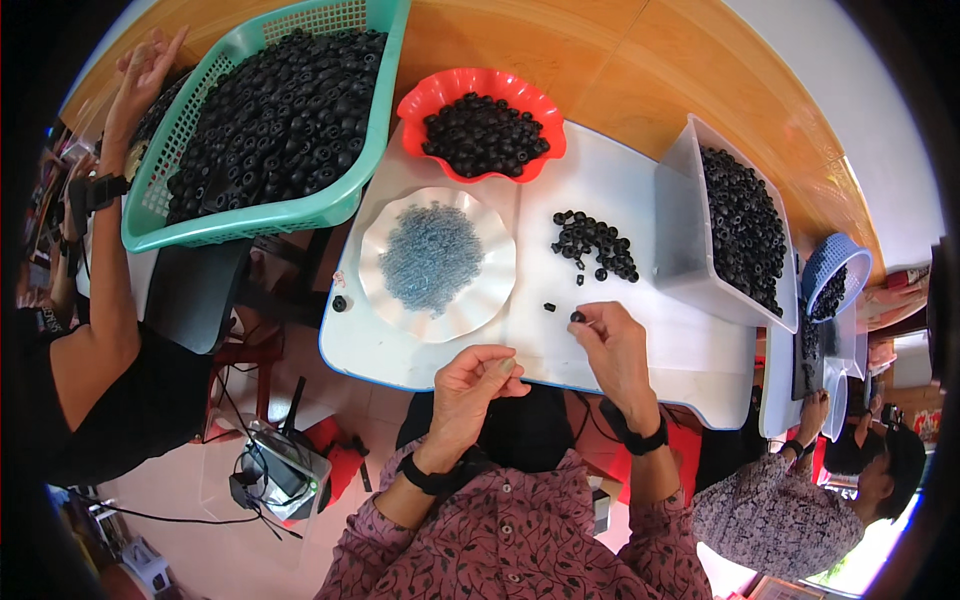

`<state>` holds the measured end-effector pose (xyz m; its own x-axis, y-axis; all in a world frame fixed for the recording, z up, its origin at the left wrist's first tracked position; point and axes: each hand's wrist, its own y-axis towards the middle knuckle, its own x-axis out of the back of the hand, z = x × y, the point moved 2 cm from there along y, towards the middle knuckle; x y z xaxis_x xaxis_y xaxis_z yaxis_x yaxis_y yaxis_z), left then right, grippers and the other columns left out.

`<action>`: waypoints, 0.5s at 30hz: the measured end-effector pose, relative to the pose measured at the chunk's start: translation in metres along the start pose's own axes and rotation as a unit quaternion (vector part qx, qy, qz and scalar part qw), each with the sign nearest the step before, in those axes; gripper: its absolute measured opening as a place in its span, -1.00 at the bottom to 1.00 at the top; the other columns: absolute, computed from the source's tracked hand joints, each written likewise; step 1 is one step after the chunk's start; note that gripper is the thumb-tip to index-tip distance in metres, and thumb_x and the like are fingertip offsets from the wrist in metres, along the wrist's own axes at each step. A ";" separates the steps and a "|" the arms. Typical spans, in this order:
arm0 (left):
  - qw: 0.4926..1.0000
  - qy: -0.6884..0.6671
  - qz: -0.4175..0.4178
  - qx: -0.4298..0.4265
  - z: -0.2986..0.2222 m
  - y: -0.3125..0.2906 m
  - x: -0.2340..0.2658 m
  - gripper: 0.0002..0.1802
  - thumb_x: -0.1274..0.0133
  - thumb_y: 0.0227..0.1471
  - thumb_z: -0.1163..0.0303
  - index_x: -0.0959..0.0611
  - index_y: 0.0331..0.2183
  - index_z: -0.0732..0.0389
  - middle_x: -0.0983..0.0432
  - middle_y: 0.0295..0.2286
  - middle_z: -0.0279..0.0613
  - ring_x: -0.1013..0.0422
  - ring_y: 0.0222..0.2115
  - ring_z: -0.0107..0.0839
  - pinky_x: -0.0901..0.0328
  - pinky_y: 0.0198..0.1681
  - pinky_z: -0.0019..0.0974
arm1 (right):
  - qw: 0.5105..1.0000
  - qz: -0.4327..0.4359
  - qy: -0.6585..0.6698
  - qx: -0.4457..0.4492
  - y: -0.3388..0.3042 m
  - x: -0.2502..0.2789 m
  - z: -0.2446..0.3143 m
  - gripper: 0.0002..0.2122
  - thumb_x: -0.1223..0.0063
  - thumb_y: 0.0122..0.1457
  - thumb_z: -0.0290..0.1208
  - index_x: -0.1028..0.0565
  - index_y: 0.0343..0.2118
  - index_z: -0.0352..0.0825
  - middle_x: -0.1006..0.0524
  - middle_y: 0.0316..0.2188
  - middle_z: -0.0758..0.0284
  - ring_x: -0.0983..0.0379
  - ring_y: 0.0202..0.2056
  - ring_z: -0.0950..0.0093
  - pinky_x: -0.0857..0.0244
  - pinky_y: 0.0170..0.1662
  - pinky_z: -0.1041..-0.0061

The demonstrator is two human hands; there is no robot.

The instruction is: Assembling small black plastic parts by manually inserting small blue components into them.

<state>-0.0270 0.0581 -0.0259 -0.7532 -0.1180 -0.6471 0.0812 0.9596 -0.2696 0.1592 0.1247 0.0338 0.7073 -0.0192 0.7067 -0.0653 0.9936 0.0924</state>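
My right hand (pixel 615 350) is over the front of the white table, its thumb and fingertips closed on a small black ring-like part (pixel 577 316). Just past it, a single black piece (pixel 550 307) lies on the tabletop, with a loose cluster of black parts (pixel 595 243) farther off. At the table's front edge my left hand (pixel 475 395) is pinched closed; what sits between its fingertips is too small to make out. Beyond that hand, a white wavy-rimmed plate (pixel 378 290) carries a heap of small clear bluish pieces (pixel 430 255).
A red scalloped bowl (pixel 411 106) and a grey-white bin (pixel 683 235), both with black parts, stand farther back. A large green basket (pixel 150 232) heaped with black rings is at the left. People sit on both sides; one raises an arm (pixel 113 215).
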 end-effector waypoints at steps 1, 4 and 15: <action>1.000 0.007 0.007 -0.006 -0.001 0.000 -0.001 -0.82 0.01 0.16 0.49 -0.55 -0.19 0.34 -0.53 -0.40 -0.17 -0.49 -0.46 -0.48 -0.49 -0.23 -0.26 | 0.999 0.017 0.046 -0.016 -0.006 -0.003 0.006 -0.81 -0.18 0.01 -0.57 -0.48 -0.30 -0.48 -0.53 -0.41 0.17 -0.51 -0.46 0.41 -0.38 -0.38 0.50; 1.000 0.021 0.013 -0.011 -0.001 0.001 -0.001 -0.80 0.00 0.15 0.51 -0.54 -0.17 0.34 -0.54 -0.37 -0.16 -0.50 -0.43 -0.47 -0.48 -0.24 -0.30 | 0.993 0.044 0.104 -0.027 -0.018 -0.009 0.019 -0.80 -0.20 0.01 -0.57 -0.48 -0.29 -0.47 -0.58 -0.42 0.20 -0.54 -0.45 0.47 -0.40 -0.39 0.54; 0.999 0.032 0.024 -0.019 -0.007 -0.003 -0.006 -0.72 -0.03 0.13 0.51 -0.56 -0.08 0.32 -0.55 -0.33 -0.18 -0.47 -0.38 -0.52 -0.43 -0.30 -0.44 | 0.980 0.130 0.149 0.027 -0.031 -0.019 0.053 -0.78 -0.22 -0.01 -0.60 -0.47 -0.28 -0.44 -0.52 -0.43 0.20 -0.57 -0.43 0.46 -0.44 -0.39 0.56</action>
<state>-0.0273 0.0576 -0.0157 -0.7900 -0.0566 -0.6105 0.0936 0.9729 -0.2113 0.1109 0.0886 0.0549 0.8355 0.2754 0.4755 -0.3025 0.9529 -0.0203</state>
